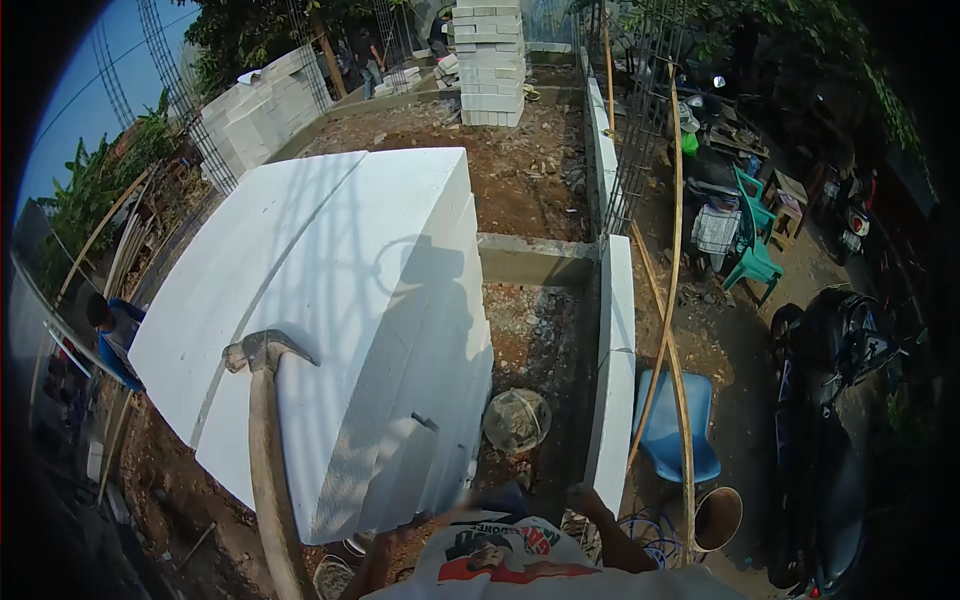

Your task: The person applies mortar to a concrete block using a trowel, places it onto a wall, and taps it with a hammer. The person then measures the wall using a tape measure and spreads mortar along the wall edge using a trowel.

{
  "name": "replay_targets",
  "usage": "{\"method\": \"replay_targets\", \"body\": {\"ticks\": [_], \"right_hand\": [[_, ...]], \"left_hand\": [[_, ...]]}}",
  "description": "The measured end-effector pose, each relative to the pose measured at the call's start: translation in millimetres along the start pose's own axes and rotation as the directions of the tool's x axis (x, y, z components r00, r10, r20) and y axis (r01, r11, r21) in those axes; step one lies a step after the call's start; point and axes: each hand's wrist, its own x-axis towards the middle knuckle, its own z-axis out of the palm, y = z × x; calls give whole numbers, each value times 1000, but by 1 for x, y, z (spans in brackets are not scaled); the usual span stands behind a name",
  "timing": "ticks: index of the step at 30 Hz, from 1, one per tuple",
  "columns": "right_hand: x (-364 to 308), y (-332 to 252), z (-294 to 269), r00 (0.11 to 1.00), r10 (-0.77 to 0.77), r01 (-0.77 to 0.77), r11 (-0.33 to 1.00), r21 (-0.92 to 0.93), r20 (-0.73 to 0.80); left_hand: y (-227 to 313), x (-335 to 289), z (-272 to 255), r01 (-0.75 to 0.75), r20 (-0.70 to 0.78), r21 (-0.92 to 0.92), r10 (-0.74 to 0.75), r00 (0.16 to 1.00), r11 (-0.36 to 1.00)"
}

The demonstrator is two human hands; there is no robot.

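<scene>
A claw hammer (264,430) shows over a stack of white blocks (350,320), its wooden handle running to the lower edge. The left hand (378,548) is low, near the stack's base. Next comes a round bucket (517,420), then the right hand (592,503), near a white block wall (612,375), and a blue chair (682,430). Both hands are dim; I cannot tell how open their fingers are, or what they hold.

We see lettering (538,541) on the white shirt (425,572); its letters show red and dark; they sit beside a printed design (490,562).
</scene>
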Motion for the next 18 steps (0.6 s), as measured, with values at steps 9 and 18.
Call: {"method": "replay_targets", "body": {"ticks": [9,18], "right_hand": [[201,-70,-63,930,-130,231,934,-271,343],[282,-189,-91,831,207,67,884,-462,517]], "left_hand": [[5,106,35,304,34,-86,-302,953,949],[3,158,49,377,22,-136,-378,926,916]]}}
